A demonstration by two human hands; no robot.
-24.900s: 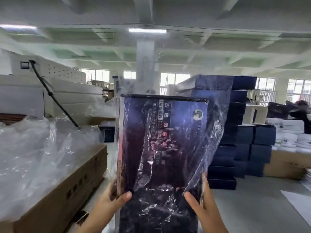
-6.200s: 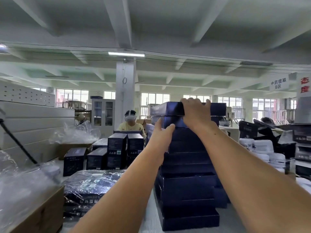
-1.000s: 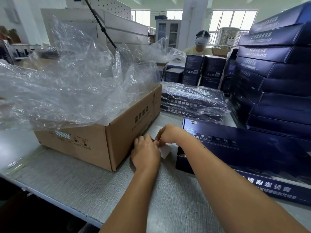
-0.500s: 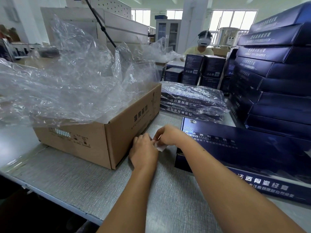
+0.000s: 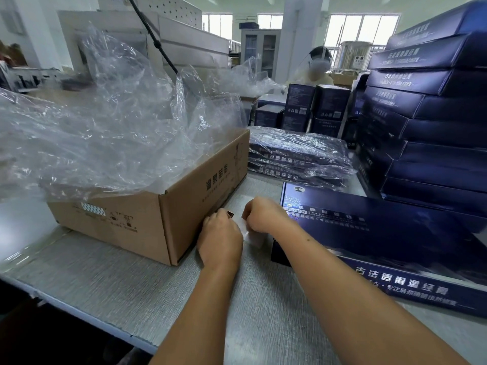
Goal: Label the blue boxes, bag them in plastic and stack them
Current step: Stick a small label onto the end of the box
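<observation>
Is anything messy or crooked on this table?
Only the crumpled clear plastic bags: they billow out of the open brown cardboard carton and spill over its left side. Nothing looks broken.

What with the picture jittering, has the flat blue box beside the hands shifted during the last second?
No. The blue box lies at the same gap from the cardboard carton, and its near corner has not moved against the carton's corner.

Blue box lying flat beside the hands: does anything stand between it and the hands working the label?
Nothing visible does. The left hand and right hand hold the white label right at the blue box, by its left end; the cardboard carton sits on the hands' other side.
</observation>
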